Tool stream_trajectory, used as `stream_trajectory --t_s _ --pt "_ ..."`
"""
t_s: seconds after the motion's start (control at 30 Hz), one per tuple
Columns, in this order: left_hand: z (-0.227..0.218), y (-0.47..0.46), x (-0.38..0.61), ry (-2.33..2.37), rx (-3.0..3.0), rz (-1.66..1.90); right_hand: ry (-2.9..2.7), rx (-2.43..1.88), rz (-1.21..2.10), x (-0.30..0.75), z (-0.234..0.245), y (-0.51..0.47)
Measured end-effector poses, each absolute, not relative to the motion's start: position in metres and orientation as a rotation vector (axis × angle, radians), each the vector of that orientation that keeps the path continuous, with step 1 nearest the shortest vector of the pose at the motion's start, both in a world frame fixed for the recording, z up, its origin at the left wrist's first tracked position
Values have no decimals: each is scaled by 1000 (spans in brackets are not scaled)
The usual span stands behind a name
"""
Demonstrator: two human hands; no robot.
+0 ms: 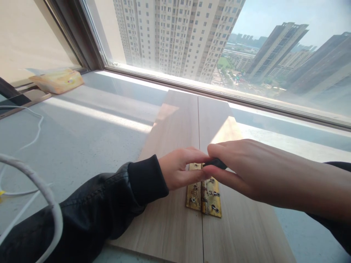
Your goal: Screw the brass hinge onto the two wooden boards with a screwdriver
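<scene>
A brass hinge point(211, 199) lies unfolded across the seam between two pale wooden boards point(175, 226). Several screws stand up from its leaves, some of them tilted. My right hand point(246, 168) grips the black handle of a screwdriver point(216, 163) between thumb and fingers, over the hinge's far end. Coming from the left, my left hand point(181, 166) has its thumb and fingertips closed together at the front of the screwdriver, right above the hinge. What those fingertips pinch is hidden, as is the screwdriver's tip.
The boards rest on a pale windowsill point(90, 146) beside a large window with tall buildings outside. A white cable point(52, 197) loops at the left front, near my left sleeve. A soft yellowish packet point(59, 81) lies in the far left corner by the window frame.
</scene>
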State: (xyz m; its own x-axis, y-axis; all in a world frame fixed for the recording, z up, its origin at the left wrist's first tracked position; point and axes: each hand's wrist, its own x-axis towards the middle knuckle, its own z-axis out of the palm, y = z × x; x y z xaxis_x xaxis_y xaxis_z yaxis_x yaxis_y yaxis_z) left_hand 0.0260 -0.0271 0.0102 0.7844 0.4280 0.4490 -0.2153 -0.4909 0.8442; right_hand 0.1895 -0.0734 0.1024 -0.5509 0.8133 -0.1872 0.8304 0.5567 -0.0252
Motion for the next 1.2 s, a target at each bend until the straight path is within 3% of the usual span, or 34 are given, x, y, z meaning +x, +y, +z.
stream_trajectory --t_s 0.1,0.23,0.33,0.43,0.6,0.7,0.77,0.93,1.07,1.2 --pt "10 -25 26 243 1893 795 2633 1423 -90 194 104 -73" --pt "5 -30 27 459 1902 1042 2522 1589 505 186 101 -80" --pt "3 -35 27 536 1894 1109 2483 1628 685 176 97 -83" --pt "6 -34 26 540 1874 1078 2489 1656 599 172 94 -83" --pt "9 -23 22 226 1814 782 2602 1577 168 180 98 -77" --pt "9 -21 23 256 1806 823 2681 1487 -25 186 100 -79" --pt "9 -24 25 350 1816 913 2652 1510 37 186 100 -81" --pt "8 -38 30 495 1889 1092 2411 1698 637 173 93 -84" --pt "8 -38 30 599 1910 1116 2559 1555 430 171 91 -79" --pt "11 -27 25 237 1928 868 2726 1364 65 183 94 -74"
